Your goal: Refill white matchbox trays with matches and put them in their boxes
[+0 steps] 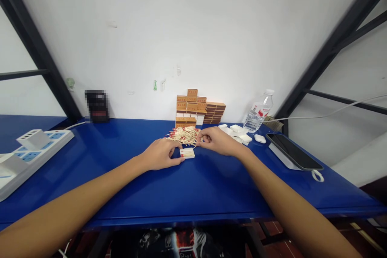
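Observation:
My left hand (163, 154) grips the left end of a small white matchbox tray (190, 153) between thumb and fingers. A few red-tipped matches lie in the tray, their heads towards my left hand. Just behind it spreads a heap of loose matches (183, 134). At the heap's right edge is my right hand (216, 141), fingers curled and thumb and forefinger pinched on matches; how many is too small to tell. Behind the heap, orange-brown matchboxes (192, 107) stand stacked against the wall.
White empty trays (238, 132) lie piled right of the heap, beside a water bottle (259, 112) and a white earphone case (260, 138). Farther right a phone (293, 151) rests on a white box. A power strip (39, 157) occupies the left of the blue table (145, 197).

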Tool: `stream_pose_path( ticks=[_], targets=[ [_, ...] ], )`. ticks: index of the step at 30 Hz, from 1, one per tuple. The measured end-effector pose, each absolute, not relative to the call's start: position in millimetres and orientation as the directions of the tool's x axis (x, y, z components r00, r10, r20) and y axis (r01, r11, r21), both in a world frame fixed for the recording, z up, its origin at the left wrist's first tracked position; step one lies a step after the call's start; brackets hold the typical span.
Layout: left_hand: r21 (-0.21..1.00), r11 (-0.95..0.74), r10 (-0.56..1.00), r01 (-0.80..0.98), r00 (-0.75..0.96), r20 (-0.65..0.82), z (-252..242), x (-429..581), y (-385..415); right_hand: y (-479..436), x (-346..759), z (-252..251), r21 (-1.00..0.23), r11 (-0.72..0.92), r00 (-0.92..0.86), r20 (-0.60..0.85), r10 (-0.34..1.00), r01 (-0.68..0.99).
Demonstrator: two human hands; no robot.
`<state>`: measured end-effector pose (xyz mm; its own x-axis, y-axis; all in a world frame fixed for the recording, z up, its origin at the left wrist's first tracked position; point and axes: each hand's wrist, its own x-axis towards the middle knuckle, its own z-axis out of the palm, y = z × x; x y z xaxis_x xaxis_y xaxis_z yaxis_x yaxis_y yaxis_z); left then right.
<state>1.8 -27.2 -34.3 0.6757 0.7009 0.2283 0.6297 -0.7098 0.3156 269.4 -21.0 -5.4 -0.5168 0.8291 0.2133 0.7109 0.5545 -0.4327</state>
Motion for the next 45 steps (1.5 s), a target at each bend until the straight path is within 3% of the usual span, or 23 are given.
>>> stream_pose_path(
  ticks=[11,24,32,39,45],
  targets=[
    [0.331,-0.718,0.691,0.613,0.684,0.232,-35,3,-28,-35,244,-14,-0.427,0.612,-0.611,0.16,0.776,0.666],
    [0.327,-0.727,0.681,0.604,0.693,0.236,-34,2,-29,-37,243,-15,-0.457,0.611,-0.623,0.147,0.768,0.646],
    [0.327,-0.734,0.674,0.595,0.697,0.243,-35,2,-28,-36,243,-16,-0.415,0.605,-0.63,0.092,0.771,0.68],
    [0.316,-0.728,0.68,0.608,0.696,0.23,-34,2,-29,-37,243,-14,-0.451,0.605,-0.604,0.167,0.779,0.656],
    [0.316,-0.736,0.672,0.598,0.7,0.242,-35,2,-28,-38,237,-19,-0.526,0.555,-0.575,0.146,0.805,0.644]
  ],
)
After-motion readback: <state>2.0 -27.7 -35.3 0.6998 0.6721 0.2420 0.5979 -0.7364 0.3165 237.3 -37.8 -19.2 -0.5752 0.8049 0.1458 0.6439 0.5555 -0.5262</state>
